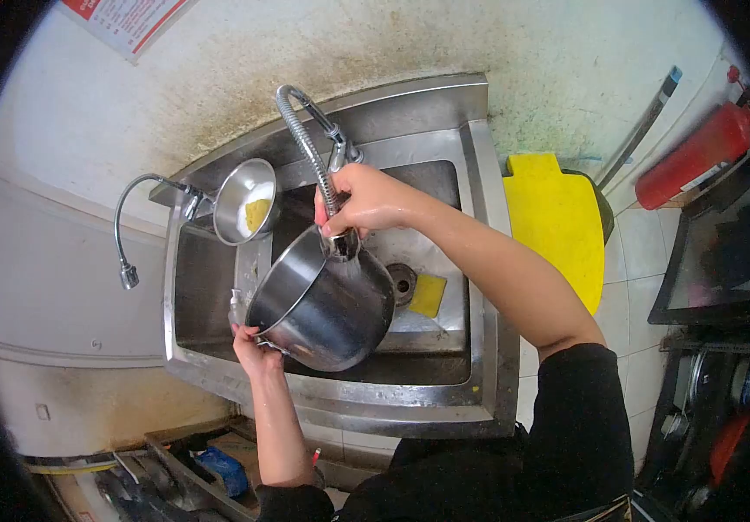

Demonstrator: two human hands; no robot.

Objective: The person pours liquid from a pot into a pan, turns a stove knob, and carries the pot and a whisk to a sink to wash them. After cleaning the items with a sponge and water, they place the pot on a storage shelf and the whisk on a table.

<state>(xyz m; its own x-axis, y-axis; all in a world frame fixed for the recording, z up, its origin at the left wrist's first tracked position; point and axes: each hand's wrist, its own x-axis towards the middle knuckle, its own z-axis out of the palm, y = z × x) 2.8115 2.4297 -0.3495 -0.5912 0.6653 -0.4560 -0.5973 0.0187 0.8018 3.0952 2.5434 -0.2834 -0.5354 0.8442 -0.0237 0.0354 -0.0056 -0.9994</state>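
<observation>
At the centre of the frame, over the sink, the left hand comes up from the lower edge and grasps the pot at its lower left rim, fingers curled over the edge. The right hand reaches in from the lower right and is clenched round the hose, just above the pot's upper rim. The nozzle below that fist points down and touches or nearly touches the rim; whether water runs from it I cannot tell for sure.

The pot hangs clear above the basin, tilted. Its axis runs from the base at the lower right to the mouth at the upper left, so the opening faces away from the right arm. The left hand alone carries it, while the right hand is just beside it, on the hose only. What shows of its inside is bare steel; the bottom is hidden.

Up and left of the pot a small bowl rests on the sink's edge with a yellow piece in it. On the basin floor a yellow pad lies just right of the drain. A second tap curves down at the far left, and a yellow board sits right of the sink, with a red bottle in the upper right
</observation>
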